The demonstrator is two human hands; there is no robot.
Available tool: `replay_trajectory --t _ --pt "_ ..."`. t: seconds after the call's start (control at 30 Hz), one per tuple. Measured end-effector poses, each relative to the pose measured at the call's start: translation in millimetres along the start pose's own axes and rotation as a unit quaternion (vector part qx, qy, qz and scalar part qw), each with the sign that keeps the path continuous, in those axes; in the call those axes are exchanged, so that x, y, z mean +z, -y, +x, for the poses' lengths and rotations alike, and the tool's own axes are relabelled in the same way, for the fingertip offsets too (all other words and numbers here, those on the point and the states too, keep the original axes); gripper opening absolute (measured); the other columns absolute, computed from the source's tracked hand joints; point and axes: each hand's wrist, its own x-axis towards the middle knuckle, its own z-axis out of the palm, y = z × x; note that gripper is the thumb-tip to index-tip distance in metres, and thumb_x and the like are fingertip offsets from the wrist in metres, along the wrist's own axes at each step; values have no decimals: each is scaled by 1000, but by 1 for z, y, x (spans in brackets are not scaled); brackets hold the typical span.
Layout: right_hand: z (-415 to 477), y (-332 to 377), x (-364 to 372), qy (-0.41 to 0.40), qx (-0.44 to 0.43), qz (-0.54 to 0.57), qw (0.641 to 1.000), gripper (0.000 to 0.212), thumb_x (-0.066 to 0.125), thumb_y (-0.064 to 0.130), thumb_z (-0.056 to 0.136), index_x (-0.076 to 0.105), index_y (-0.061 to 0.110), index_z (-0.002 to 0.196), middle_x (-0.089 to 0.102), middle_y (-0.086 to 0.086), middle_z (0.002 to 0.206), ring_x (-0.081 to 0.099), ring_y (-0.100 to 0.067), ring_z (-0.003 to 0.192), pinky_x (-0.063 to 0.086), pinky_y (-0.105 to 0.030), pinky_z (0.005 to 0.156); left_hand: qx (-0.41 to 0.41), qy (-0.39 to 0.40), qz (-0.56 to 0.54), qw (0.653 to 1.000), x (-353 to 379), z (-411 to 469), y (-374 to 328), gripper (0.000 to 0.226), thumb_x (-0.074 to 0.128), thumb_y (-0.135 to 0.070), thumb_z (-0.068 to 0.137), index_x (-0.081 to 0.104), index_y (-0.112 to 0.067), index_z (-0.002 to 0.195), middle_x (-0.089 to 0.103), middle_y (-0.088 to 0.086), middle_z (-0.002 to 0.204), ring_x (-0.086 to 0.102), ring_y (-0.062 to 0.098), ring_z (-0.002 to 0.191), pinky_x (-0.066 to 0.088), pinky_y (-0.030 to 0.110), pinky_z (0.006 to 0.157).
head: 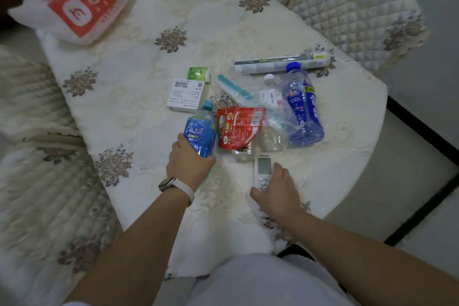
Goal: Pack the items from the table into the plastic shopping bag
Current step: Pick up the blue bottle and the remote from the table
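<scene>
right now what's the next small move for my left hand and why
Probably lift the blue bottle clear of the table and carry it toward the plastic shopping bag. The left hand grips the bottle's lower end, and the bag lies at the far left corner, well apart from the other items. The right hand holds the white remote, which could follow.

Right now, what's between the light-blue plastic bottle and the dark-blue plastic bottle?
Head view: a red foil pouch and a clear plastic bottle.
</scene>
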Motion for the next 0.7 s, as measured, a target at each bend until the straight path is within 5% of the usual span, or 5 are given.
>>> replay_trajectory --t 0.23,0.7 --pt "14 -25 -23 59 -72 -31 995 28 61 30 78 48 13 97 57 -4 98 57 -26 91 49 -38 75 -58 -31 -60 996 9 -36 6 66 76 -48 64 48 -16 115 57 7 107 62 29 92 53 38 73" --pt "-26 -2 -24 153 -168 62 972 22 65 30 84 50 22 98 62 6 81 59 -9 69 46 -30 58 -78 -147 -235 958 -25 -141 55 59 77 -44 57 50 -31 108 59 -7 107 62 12 92 57 39 78"
